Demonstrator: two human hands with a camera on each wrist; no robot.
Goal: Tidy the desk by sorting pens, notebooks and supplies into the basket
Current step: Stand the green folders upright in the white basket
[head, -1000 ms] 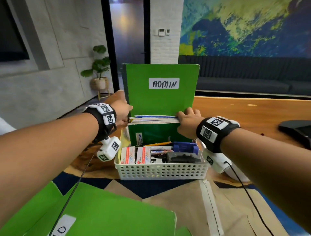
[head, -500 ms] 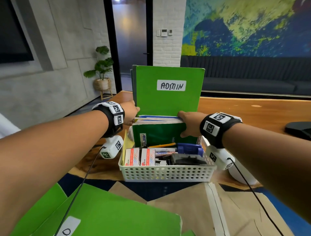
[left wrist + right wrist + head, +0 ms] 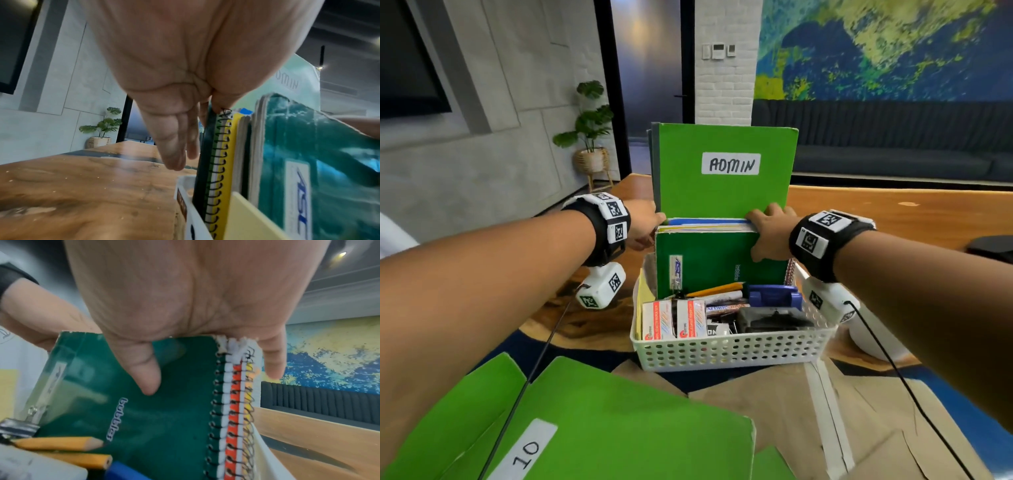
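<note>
- Hands: your left hand [image 3: 643, 222] and right hand [image 3: 770, 236] clamp the notebooks [image 3: 719, 260] standing in the basket [image 3: 729, 353].
- Releasing unevenly may topple the stack forward onto the pencils [image 3: 717, 289].

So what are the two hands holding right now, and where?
The upright notebook stack in the basket: left hand at its top left corner, right hand at top right.

Head view high, looking down; wrist views close; all share notebooks [image 3: 719, 260].

Perforated white plastic basket [image 3: 729, 353]; glossy wood desk [image 3: 893, 212]; wire-bound notebooks [image 3: 232, 402]
</note>
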